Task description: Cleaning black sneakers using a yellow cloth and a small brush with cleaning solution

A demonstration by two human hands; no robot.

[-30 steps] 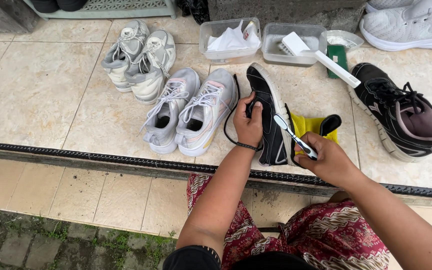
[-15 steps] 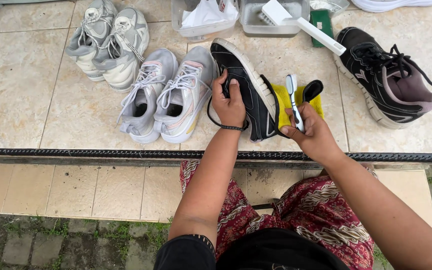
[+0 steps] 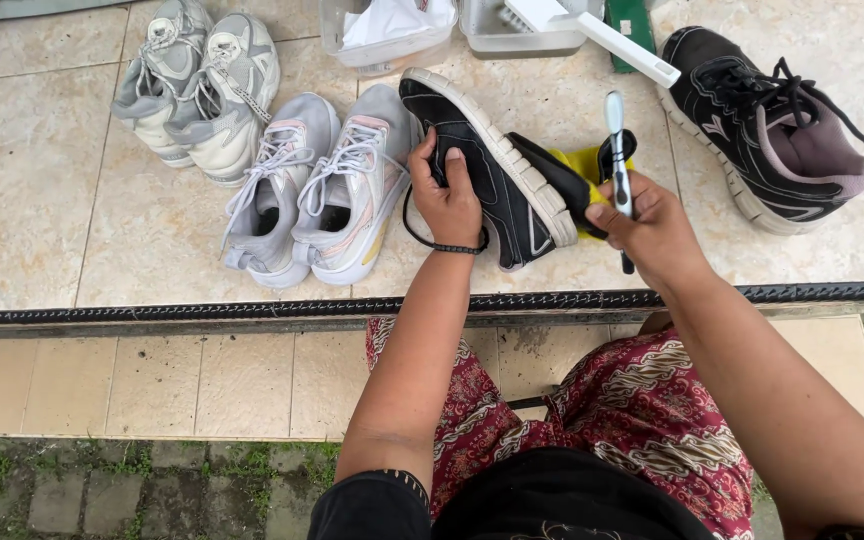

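The left hand (image 3: 449,196) was closed over the upper of a black shoe (image 3: 487,170) tipped on its side on the tiled floor (image 3: 42,200), while a toothbrush (image 3: 616,135) was gripped upright in the right hand (image 3: 652,225). With so one-sided a hold, the shoe could have been rolled or pushed away under brushing. A pale ridged sole was shown, seemingly clean.

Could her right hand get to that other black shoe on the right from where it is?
Probably yes. The right hand is close to the black shoe, with only bare tile between them. But its fingers are wrapped around a toothbrush, so it would likely have to put that down first.
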